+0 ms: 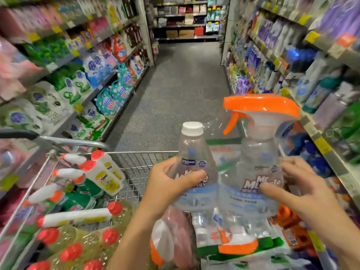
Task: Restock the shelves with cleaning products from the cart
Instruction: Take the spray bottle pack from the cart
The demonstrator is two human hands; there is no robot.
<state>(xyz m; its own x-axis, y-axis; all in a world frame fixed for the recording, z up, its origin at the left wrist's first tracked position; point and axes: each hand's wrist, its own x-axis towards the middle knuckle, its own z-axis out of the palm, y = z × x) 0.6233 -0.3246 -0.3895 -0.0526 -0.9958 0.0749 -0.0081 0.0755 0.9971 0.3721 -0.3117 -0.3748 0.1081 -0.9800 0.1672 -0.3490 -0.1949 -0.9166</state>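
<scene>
The person holds a twin pack (pixel 224 193) of cleaner above the cart (pixel 140 152). It is a refill bottle (pixel 192 158) with a white cap and a spray bottle (pixel 259 164) with an orange trigger head, both inside one clear wrap. The left hand (pixel 171 185) is grasping the refill bottle, with the fingers curled round its lower body. The right hand (pixel 303 190) is at the side of the spray bottle, its thumb lying on the label and its fingers spread and rather straight. Because of blur I cannot tell if it really grasps or only steadies. I judge that the step in hand is carrying the pack from the cart to its place. The right shelf (pixel 311 133) is near and crowded with bottles. The next move calls for finding the matching row, turning toward it, and setting the pack upright with the labels facing the aisle.
</scene>
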